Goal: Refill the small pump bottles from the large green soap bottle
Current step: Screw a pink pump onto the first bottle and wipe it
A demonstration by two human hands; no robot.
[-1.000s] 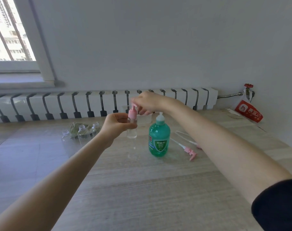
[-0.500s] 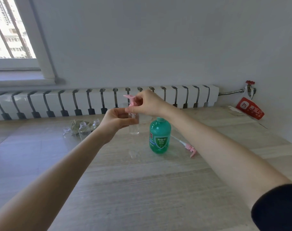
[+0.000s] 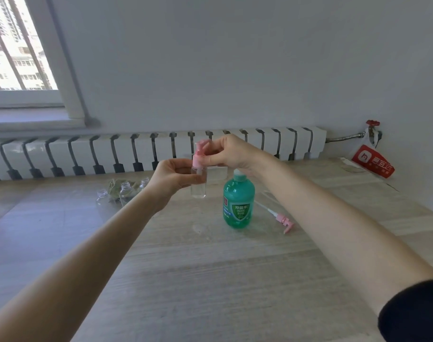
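Curling round the small clear bottle [image 3: 198, 189], left hand [image 3: 172, 178] fingers [image 3: 183, 166] hold it; right hand [image 3: 231, 151] fingers pinch its pink pump [image 3: 198, 154] just above them.

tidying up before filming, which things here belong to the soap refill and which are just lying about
For the job:
small clear plastic bottle with pink pump, gripped by left hand, pump pinched by right hand
large green soap bottle
loose pink pump
uncapped clear bottles

Lying about:
red and white bag
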